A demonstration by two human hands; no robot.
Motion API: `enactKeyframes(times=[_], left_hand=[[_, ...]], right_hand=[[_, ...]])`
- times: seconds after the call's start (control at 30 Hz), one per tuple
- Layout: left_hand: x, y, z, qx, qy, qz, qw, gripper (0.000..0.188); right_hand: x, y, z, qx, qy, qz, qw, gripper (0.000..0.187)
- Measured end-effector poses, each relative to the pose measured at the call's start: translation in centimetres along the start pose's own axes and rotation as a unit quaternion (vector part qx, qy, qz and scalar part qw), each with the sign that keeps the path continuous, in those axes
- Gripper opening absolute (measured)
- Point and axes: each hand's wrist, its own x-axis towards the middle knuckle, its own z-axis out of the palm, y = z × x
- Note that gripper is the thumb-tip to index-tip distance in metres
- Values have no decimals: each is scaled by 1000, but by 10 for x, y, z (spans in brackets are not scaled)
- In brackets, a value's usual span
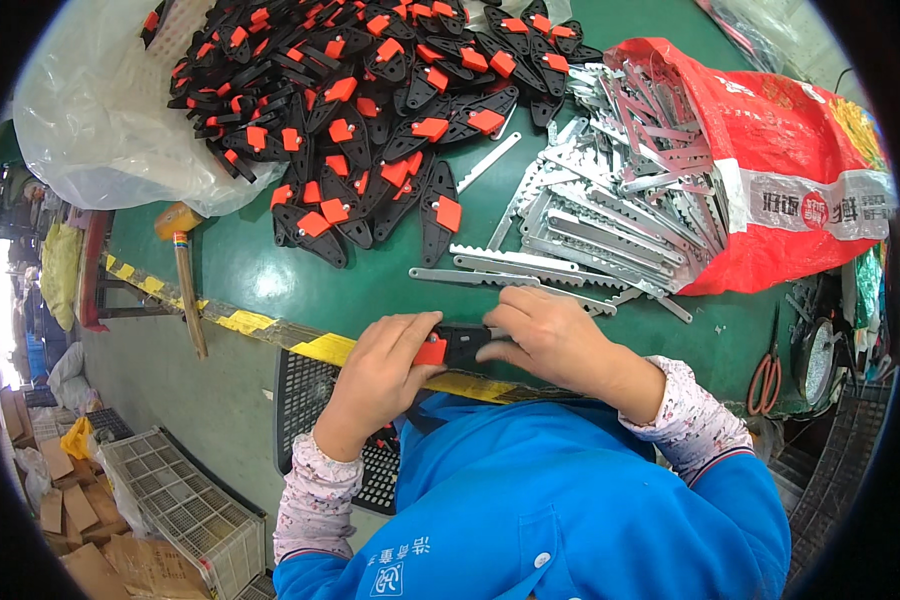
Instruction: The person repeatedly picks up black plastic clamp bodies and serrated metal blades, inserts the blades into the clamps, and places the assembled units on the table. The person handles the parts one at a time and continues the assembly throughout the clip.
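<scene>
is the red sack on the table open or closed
Open. The red sack lies on its side on the green table, mouth gaping, toothed metal strips spilling out.

Hidden between the hands, cut off at the rim

The left hand (380, 375) and right hand (555, 340) cover most of the black handle with an orange tab (448, 348), so its full shape cannot be told. The red sack (780, 150) hides the far ends of the toothed metal blades (610, 210); the handle pile (370, 90) runs off the top edge.
</scene>
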Motion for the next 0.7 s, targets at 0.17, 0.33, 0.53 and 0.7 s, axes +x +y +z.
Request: enactKeyframes(times=[0.17,0.33,0.53,0.7], left_hand=[[-2,5,7,22,-33,-26,999,52],[19,-7,2,79,79,-36,993,29],[104,-35,10,135,177,-77,972,32],[127,-35,32,202,62,-153,965,69]], right_hand=[[19,16,27,-63,65,-19,996,20],[41,21,40,-184,62,-2,981,10],[30,13,1,-136,9,-75,988,17],[11,12,-23,69,195,56,977,17]])
